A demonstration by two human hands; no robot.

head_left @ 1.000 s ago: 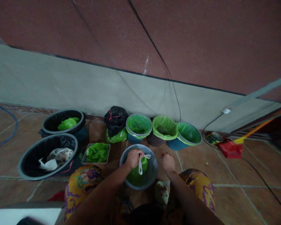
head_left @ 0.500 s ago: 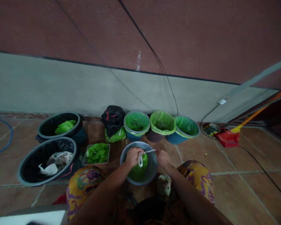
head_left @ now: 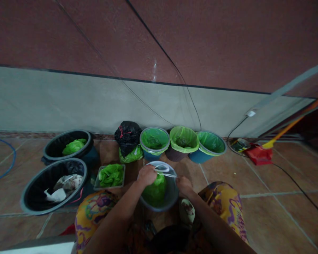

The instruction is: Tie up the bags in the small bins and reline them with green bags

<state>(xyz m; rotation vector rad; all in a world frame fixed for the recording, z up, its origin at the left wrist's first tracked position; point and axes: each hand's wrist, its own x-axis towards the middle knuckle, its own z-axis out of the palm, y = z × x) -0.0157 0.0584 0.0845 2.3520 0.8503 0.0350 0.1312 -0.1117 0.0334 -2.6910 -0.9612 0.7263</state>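
Observation:
Between my knees stands a grey bin (head_left: 172,203) with a green plastic bag (head_left: 155,192) inside it. A white drawstring (head_left: 166,173) runs from the bag's gathered top across the bin's mouth. My left hand (head_left: 147,175) is closed on the drawstring at the left, just over the bag's neck. At the bin's right rim, my right hand (head_left: 184,185) grips the string's other end, its fingers closed. The string is stretched between both hands, with a loop showing near the left one.
Three bins with green liners (head_left: 154,139) (head_left: 184,139) (head_left: 211,143) line the wall. Beside them sits a tied black bag (head_left: 127,137) on a green one. Leftward are a clear tub of green bags (head_left: 111,175) and two black-lined bins (head_left: 81,158) (head_left: 26,203). A red dustpan (head_left: 259,155) lies right.
My hands have drawn the white string into a wider loop across the bin. The left hand has shifted slightly left, and the bin appears a little lower in view.

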